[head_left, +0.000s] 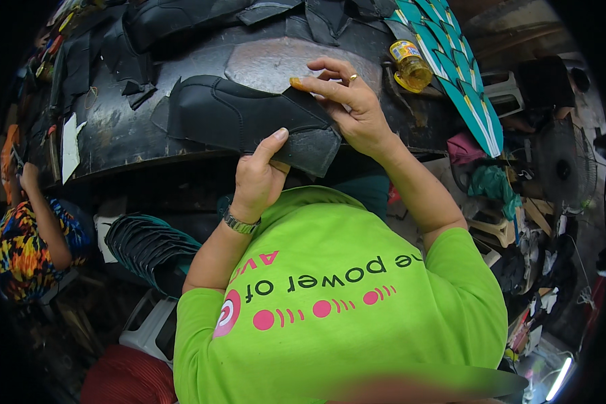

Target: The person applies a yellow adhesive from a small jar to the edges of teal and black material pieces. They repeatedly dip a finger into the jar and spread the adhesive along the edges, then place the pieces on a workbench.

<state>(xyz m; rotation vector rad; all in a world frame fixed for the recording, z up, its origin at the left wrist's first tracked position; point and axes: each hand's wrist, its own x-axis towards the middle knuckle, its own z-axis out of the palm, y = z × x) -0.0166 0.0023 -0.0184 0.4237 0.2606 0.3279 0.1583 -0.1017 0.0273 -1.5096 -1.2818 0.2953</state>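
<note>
A black stitched shoe upper (212, 111) is held at the table's near edge. My left hand (261, 176) is closed on its lower edge, thumb on top and the other fingers beneath. My right hand (353, 101) is at the upper's far right edge, its fingers stretched out and apart. Its index fingertip is coated orange-yellow and lies by the edge of the upper; its thumb is partly hidden. Right of that hand, a clear jar (414, 71) with yellow contents and a yellow label is on the table.
Black upper pieces (175, 17) lie along the table's far side. Teal-and-white pieces (475, 118) overlap in a row at the right. A stack of dark curved pieces (148, 246) is at the left, near another person's arm (50, 229). A fan (565, 165) stands far right.
</note>
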